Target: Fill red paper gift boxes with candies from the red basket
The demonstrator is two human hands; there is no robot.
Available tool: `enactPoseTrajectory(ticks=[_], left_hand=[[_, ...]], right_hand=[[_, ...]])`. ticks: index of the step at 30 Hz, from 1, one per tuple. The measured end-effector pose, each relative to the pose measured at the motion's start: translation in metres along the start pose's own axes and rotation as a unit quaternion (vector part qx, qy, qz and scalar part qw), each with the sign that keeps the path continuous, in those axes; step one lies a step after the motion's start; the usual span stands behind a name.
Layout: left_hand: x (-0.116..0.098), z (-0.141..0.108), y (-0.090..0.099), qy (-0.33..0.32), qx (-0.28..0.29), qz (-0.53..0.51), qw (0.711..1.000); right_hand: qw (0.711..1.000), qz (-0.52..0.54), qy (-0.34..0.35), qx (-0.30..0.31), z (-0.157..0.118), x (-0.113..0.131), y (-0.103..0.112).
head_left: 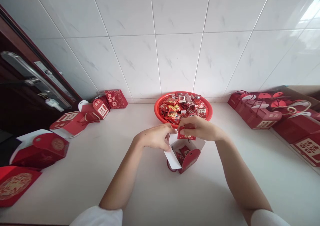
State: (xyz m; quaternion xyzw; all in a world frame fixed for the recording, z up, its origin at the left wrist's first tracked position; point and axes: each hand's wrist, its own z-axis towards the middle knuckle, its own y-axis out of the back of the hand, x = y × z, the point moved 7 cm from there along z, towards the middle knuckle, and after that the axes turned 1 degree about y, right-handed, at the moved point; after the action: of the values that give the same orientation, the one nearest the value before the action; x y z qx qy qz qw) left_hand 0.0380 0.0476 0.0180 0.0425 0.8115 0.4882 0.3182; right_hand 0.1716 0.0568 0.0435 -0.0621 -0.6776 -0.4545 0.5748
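A small red gift box [191,160] with a white inside stands open on the white counter, its flaps spread. Several red wrapped sweets [184,150] lie inside it. My left hand [157,137] grips the box's left flap between thumb and fingers. Over the box's far side, my right hand [200,128] is closed on a red candy packet [185,134] with gold print. Just behind both hands sits a round red plastic basket [157,112], heaped with sweets in red, yellow and white wrappers.
Several red gift boxes [71,124] line the left side of the counter. More red boxes with cord handles [260,114] crowd the right, near a cardboard carton [300,92]. A tiled wall [175,62] rises behind; a dark door with keys [53,102] is at left.
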Motion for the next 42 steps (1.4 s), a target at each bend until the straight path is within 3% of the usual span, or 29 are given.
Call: enactPoseTrajectory(ticks=[5,9,14,21,26,30,33,36,39,42], left_hand=[[-0.001,-0.005,0.007,0.001,-0.029,-0.030,0.999],[-0.001,-0.007,0.013,-0.009,-0.057,-0.038,0.998],[0.003,-0.006,0.013,0.006,-0.056,-0.041,0.998],[0.004,-0.008,0.016,0.007,-0.057,-0.026,0.998],[0.008,-0.008,0.016,0.016,-0.057,-0.028,0.998],[0.009,-0.008,0.017,0.019,-0.060,-0.016,0.998],[0.009,-0.007,0.016,0.019,-0.058,-0.009,0.998],[0.009,-0.006,0.015,0.012,-0.055,-0.017,0.998],[0.010,-0.006,0.014,-0.003,-0.054,-0.027,0.998],[0.010,-0.005,0.013,-0.006,-0.055,-0.033,0.998]], right_hand=[[0.994,0.055,0.041,-0.081,-0.006,0.010,0.016],[0.991,0.016,0.006,-0.135,-0.010,0.007,0.023],[0.987,-0.034,-0.083,-0.132,-0.008,-0.005,0.014],[0.983,-0.092,-0.080,-0.139,-0.002,-0.002,0.003],[0.976,-0.163,-0.110,-0.097,0.004,-0.006,-0.010],[0.965,-0.208,-0.123,-0.097,0.004,-0.009,-0.012],[0.972,-0.205,-0.098,-0.055,0.005,-0.006,-0.017],[0.975,-0.206,-0.078,0.031,0.008,-0.004,-0.031],[0.965,-0.211,-0.071,0.138,0.012,-0.012,-0.051],[0.951,-0.224,-0.075,0.200,0.017,-0.023,-0.063]])
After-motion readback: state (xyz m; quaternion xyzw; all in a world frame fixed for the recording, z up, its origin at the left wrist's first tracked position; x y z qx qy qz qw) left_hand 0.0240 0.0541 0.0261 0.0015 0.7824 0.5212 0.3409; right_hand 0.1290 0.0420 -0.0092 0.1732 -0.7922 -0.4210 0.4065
